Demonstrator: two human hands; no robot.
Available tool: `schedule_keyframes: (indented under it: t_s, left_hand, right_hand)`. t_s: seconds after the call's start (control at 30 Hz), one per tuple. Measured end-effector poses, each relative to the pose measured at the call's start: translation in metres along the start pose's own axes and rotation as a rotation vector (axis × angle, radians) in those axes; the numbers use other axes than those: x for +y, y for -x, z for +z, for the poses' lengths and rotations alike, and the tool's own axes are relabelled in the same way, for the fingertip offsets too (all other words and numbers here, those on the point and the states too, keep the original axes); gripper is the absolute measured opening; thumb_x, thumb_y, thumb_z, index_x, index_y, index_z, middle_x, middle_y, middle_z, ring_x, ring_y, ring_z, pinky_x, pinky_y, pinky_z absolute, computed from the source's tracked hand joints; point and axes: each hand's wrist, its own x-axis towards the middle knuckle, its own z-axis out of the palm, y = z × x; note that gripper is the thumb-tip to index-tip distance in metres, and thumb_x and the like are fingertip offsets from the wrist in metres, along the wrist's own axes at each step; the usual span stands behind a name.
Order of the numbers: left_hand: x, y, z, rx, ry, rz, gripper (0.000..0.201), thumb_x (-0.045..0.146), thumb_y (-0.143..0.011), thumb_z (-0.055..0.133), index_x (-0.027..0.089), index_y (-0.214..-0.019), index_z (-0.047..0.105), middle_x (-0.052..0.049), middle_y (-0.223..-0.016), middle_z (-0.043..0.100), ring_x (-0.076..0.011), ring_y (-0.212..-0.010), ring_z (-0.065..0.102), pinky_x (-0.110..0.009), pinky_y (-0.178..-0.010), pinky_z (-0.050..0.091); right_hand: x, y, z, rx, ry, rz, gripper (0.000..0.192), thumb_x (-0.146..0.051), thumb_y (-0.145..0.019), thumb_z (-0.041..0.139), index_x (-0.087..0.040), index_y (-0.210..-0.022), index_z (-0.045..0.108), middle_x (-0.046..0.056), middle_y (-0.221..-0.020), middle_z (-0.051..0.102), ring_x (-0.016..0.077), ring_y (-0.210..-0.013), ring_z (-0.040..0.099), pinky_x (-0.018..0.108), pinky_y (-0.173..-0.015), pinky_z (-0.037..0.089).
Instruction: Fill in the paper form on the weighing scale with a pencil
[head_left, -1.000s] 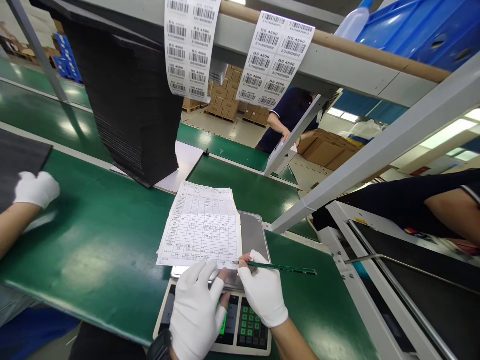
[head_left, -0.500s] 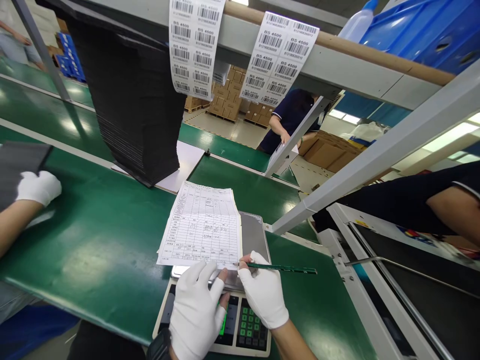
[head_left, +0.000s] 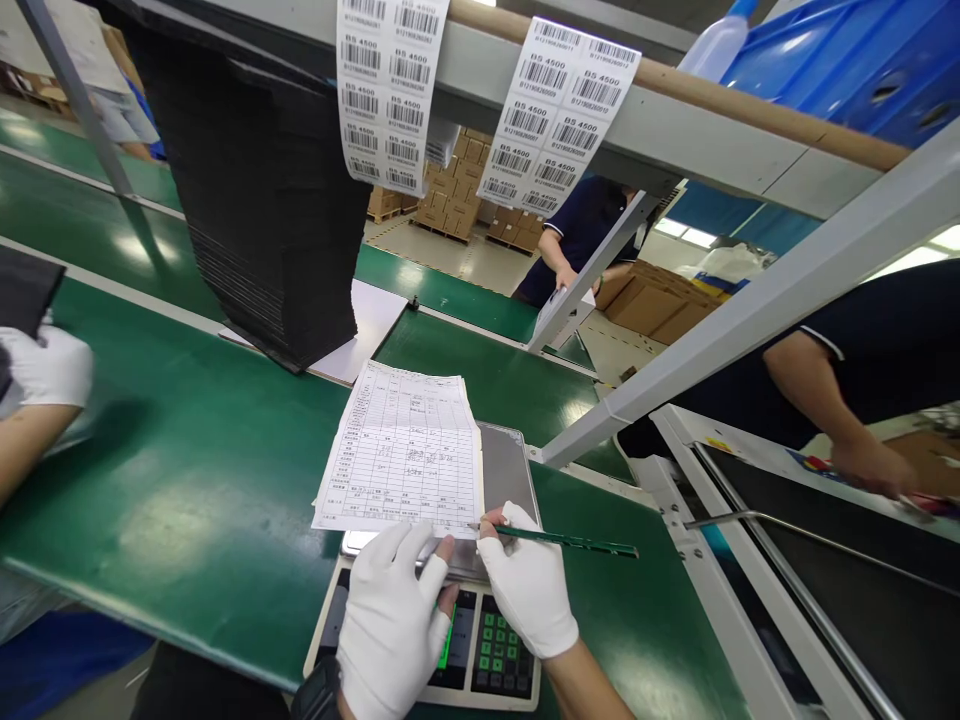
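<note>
Co-worker's gloved hand (head_left: 46,365) slid left, own hands unmoved: right hand (head_left: 529,590) grips green pencil (head_left: 570,541) at form (head_left: 403,450), left hand (head_left: 394,625) flat on scale (head_left: 480,655); labels (head_left: 555,115) read "BS 4500".

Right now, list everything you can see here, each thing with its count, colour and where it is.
paper form: one, white with a printed table, lying on the scale's platter
weighing scale: one, steel platter, green keys, at the near edge of the belt
conveyor belt: one, green, across the middle
stack of black sheets: one, black, behind the form on a white board
barcode label strips: two, white, hanging from the overhead rail
blue crate: one, top right
cardboard boxes: several, brown, far floor
co-workers: one gloved hand at left, a bare arm at right, one person beyond
pencil: one, green, in the right hand
left hand: white glove, on the form's lower edge
right hand: white glove, gripping the pencil
</note>
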Motion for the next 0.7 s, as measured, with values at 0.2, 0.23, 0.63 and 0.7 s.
schedule_keyframes:
  t_s: [0.2, 0.23, 0.63, 0.7]
  left_hand:
    - [-0.0005, 0.001, 0.0009, -0.014, -0.003, 0.0, 0.03, 0.027, -0.088, 0.055, 0.025, -0.116, 0.064, -0.006, -0.124, 0.059, -0.0281, -0.111, 0.052, -0.044, -0.092, 0.04]
    - [-0.0004, 0.001, 0.0009, -0.014, -0.004, -0.001, 0.03, 0.027, -0.088, 0.055, 0.025, -0.117, 0.064, -0.006, -0.124, 0.059, -0.028, -0.111, 0.052, -0.044, -0.092, 0.04]
    - [-0.0009, 0.0008, 0.0003, -0.019, -0.005, 0.003, 0.03, 0.027, -0.088, 0.055, 0.025, -0.116, 0.064, -0.006, -0.124, 0.059, -0.0284, -0.111, 0.052, -0.043, -0.091, 0.04]
    - [0.0001, -0.0001, -0.0003, -0.015, -0.008, -0.002, 0.028, 0.027, -0.089, 0.054, 0.025, -0.115, 0.065, -0.006, -0.124, 0.059, -0.028, -0.11, 0.053, -0.043, -0.091, 0.04]
  right_hand:
    - [0.0009, -0.0003, 0.001, 0.017, -0.01, -0.045, 0.019, -0.027, -0.087, 0.048, -0.019, -0.072, 0.056, 0.0, -0.063, 0.06, 0.0116, -0.054, 0.056, 0.021, -0.057, 0.047]
    - [0.001, -0.0007, 0.0016, 0.024, -0.008, -0.052, 0.019, -0.027, -0.087, 0.048, -0.018, -0.072, 0.056, -0.001, -0.063, 0.06, 0.0114, -0.055, 0.056, 0.021, -0.058, 0.047]
    - [0.0026, 0.002, -0.001, 0.036, 0.002, -0.022, 0.019, -0.027, -0.086, 0.048, -0.018, -0.072, 0.056, 0.0, -0.063, 0.06, 0.012, -0.054, 0.057, 0.022, -0.058, 0.047]
    - [0.0026, 0.0022, -0.0014, 0.029, -0.008, -0.018, 0.019, -0.027, -0.086, 0.048, -0.018, -0.071, 0.056, 0.0, -0.063, 0.06, 0.0119, -0.054, 0.056, 0.022, -0.058, 0.047]
